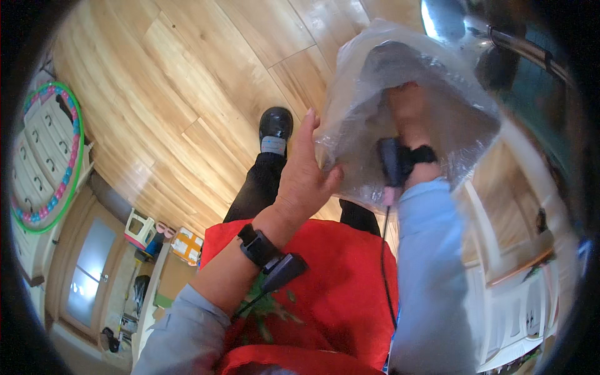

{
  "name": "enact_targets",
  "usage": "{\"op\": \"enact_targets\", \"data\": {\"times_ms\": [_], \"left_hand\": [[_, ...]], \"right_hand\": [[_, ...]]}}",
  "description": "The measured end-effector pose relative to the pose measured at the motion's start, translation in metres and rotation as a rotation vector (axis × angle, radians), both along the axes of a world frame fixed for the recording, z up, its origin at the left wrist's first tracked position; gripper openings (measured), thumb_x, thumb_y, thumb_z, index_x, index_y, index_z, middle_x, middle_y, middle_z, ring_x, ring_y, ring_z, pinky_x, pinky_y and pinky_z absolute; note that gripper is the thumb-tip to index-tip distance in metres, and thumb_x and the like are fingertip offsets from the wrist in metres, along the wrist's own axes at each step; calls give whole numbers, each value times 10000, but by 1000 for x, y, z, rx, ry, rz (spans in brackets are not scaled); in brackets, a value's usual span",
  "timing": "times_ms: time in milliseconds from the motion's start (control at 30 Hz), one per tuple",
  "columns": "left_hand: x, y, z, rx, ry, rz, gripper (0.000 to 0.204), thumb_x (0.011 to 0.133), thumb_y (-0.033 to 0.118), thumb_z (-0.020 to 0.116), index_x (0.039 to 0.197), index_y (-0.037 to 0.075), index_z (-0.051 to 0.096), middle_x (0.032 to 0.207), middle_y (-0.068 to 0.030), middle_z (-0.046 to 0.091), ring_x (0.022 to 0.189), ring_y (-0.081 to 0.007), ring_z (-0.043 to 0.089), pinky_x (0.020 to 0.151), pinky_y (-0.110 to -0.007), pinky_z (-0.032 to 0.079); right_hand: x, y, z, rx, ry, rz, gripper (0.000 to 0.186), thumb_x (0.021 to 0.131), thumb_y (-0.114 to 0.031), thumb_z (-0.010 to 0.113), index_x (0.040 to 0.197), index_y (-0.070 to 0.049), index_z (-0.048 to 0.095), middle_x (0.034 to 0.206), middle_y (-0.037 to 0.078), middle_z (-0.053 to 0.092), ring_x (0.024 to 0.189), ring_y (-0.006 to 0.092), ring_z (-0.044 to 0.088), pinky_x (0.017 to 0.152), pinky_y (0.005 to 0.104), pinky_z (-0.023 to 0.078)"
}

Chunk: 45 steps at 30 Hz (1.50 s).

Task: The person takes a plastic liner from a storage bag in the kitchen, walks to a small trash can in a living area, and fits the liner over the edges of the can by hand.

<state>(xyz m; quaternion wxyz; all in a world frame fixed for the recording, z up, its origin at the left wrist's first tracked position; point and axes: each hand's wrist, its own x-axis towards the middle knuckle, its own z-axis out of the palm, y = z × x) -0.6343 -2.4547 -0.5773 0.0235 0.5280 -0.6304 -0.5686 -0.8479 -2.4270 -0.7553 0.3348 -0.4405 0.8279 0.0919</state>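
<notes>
A large clear plastic bag [356, 81] gapes toward me at the upper right. My left hand [303, 178] is at its left edge, fingers stretched upward and thumb apart, touching or almost touching the plastic. My right hand [407, 103] reaches deep into the bag's mouth. Its fingers are blurred and lost in shadow, so whether they hold anything is hidden. Black straps with small dark boxes and cables sit on both wrists; one box [390, 161] lies at the bag's opening. A red apron [325, 281] covers my lap.
Wooden flooring [206, 81] spreads ahead, with my black shoe [275, 122] on it. At right stand a shiny metal surface [444, 25] and a white chair-like frame [481, 219]. White drawers with a green hoop [80, 150] are at far left, near a box with orange tape [187, 245].
</notes>
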Motion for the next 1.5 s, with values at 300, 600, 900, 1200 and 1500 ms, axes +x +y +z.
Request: {"op": "enact_targets", "data": {"times_ms": [300,600,900,1200,1500], "left_hand": [[-23,-11,0,99,36,-90,824,747,114,638,1387,-16,135,1262,-281,403,1177,-413,417,980,-381,353],[0,-11,61,-161,-58,-195,836,806,114,635,1409,5,67,1358,-256,328,1238,-337,382,1008,-370,327],[14,-24,198,-146,-109,-449,651,757,66,604,1322,-1,285,1223,-258,425,1131,-416,427,924,-430,398],[184,-108,215,-187,-579,-851,567,790,218,599,1266,-20,402,1151,-228,552,1058,-344,546,902,-388,442],[284,-47,293,-249,-881,-1129,414,750,270,576,1050,-15,576,1067,-246,589,1048,-362,545,906,-392,437]], "right_hand": [[10,38,-57,124,-348,40,462,890,-241,417,1299,-26,406,1336,226,400,1238,368,381,1036,425,308],[20,54,108,-70,-547,-196,383,888,-232,424,1216,-47,496,1197,223,521,1085,380,514,912,432,422],[120,246,366,-354,-453,-766,237,886,-154,477,1087,-48,546,1016,218,584,950,384,552,807,420,453],[326,441,448,-216,-298,-1345,207,868,-190,523,998,-40,580,922,205,616,872,355,595,762,396,477],[501,528,479,-392,-426,-1683,238,890,-202,511,1016,-19,594,822,99,639,755,164,618,695,298,493]]}}
